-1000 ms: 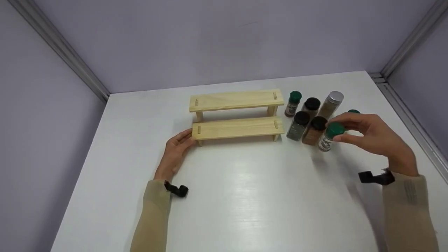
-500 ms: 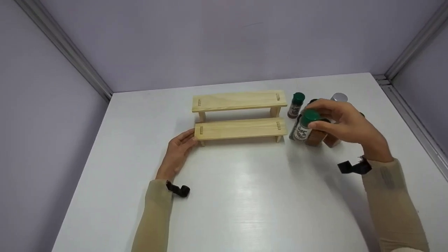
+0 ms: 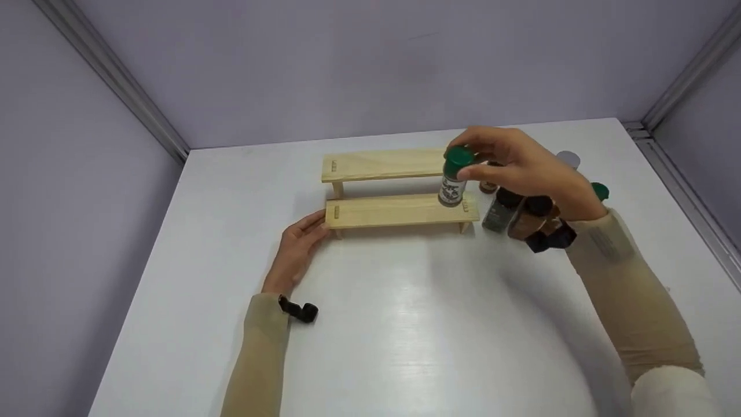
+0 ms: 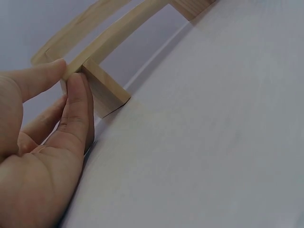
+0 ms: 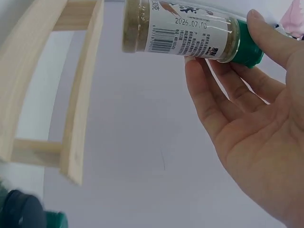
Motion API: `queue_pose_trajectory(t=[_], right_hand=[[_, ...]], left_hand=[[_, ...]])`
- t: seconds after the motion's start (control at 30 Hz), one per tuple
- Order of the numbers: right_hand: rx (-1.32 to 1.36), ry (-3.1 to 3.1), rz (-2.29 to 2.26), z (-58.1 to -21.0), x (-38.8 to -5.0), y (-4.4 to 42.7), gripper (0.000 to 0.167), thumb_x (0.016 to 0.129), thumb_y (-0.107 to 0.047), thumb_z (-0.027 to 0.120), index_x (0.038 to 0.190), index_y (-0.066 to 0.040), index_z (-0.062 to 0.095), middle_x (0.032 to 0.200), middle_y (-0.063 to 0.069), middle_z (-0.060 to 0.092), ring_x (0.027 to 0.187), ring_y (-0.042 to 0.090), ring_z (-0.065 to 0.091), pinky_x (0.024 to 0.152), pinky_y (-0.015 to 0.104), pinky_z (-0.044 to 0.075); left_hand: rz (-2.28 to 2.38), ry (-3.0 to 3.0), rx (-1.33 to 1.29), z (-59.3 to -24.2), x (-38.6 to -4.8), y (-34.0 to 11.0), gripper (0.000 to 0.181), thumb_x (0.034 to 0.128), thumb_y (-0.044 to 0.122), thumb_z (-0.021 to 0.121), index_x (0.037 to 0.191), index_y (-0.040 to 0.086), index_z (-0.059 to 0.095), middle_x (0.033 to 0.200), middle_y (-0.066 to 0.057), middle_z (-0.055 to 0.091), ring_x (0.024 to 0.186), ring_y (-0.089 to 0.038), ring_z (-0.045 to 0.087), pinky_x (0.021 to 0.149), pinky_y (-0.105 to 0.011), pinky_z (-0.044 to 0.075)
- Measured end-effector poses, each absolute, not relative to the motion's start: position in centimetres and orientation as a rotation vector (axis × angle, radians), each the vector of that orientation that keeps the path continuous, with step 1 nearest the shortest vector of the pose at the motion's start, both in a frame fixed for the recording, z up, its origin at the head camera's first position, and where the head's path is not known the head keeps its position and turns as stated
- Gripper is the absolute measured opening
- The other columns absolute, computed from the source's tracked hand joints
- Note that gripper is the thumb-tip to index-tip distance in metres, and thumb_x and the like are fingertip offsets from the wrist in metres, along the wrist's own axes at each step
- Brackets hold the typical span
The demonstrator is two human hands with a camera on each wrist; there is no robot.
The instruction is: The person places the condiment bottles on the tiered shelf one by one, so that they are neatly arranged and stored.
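Green-capped jar (image 3: pixel 452 188) in right grip (image 3: pixel 518 164) nearer shelves (image 3: pixel 391 212)

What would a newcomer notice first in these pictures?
Probably the clear, cylindrical, green-capped jar, held by the right hand near the right end of two long, pale wooden shelves. The left hand pinches the left end of the front shelf, and black-capped jars stand right of both.

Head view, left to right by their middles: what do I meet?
Left hand → lower wooden tier → held green-capped jar → black-capped grey jar → black-capped brown jar → silver lid → rightmost green cap.
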State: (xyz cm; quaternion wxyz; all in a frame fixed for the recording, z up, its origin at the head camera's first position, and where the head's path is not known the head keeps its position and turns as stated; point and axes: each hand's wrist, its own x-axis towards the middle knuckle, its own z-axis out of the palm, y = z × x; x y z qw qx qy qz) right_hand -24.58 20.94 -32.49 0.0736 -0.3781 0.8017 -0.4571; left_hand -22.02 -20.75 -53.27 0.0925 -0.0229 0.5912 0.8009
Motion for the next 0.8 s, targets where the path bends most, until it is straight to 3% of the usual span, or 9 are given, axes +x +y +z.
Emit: queue_pose_trajectory(t=[0.2,0.47,0.67,0.8], right_hand=[[-1.200,2.379,-1.386,-31.1,-25.4,19.2,0.036,0.104,-0.008,0.071,0.140,-0.004,0.066,0.125,0.006,0.067,0.117,0.016,0.068,0.102,0.022,0.059],[-1.137,2.441,-1.389,-29.3,-26.8,15.8,0.038,0.105,-0.017,0.071,0.141,-0.008,0.068,0.126,0.011,0.072,0.119,0.020,0.072,0.097,0.024,0.062],[-1.132,2.417,-1.472,-29.6,-27.9,12.7,0.043,0.105,-0.014,0.071,0.147,-0.006,0.064,0.130,0.015,0.071,0.120,0.027,0.072,0.103,0.030,0.061],[-1.087,2.409,-1.521,-30.4,-28.6,10.3,0.046,0.106,-0.015,0.070,0.150,-0.006,0.061,0.135,0.013,0.069,0.124,0.024,0.071,0.109,0.034,0.059]], left_hand=[[2.365,1.739,-0.044,-53.5,-22.0,-19.9,0.051,0.1081,0.006,0.063,0.157,-0.001,0.049,0.157,-0.018,0.053,0.142,-0.024,0.056,0.119,-0.031,0.050],[2.390,1.720,-0.057,-53.4,-22.2,-19.2,0.047,0.1057,0.005,0.067,0.152,0.000,0.056,0.150,-0.017,0.059,0.135,-0.021,0.061,0.116,-0.031,0.054],[2.382,1.711,-0.045,-53.3,-22.3,-18.9,0.047,0.1049,0.005,0.069,0.151,0.000,0.057,0.149,-0.017,0.060,0.134,-0.022,0.062,0.116,-0.033,0.054],[2.358,1.737,-0.058,-53.3,-22.2,-19.4,0.048,0.1047,0.008,0.070,0.151,0.002,0.057,0.151,-0.016,0.059,0.136,-0.023,0.060,0.117,-0.031,0.053]])
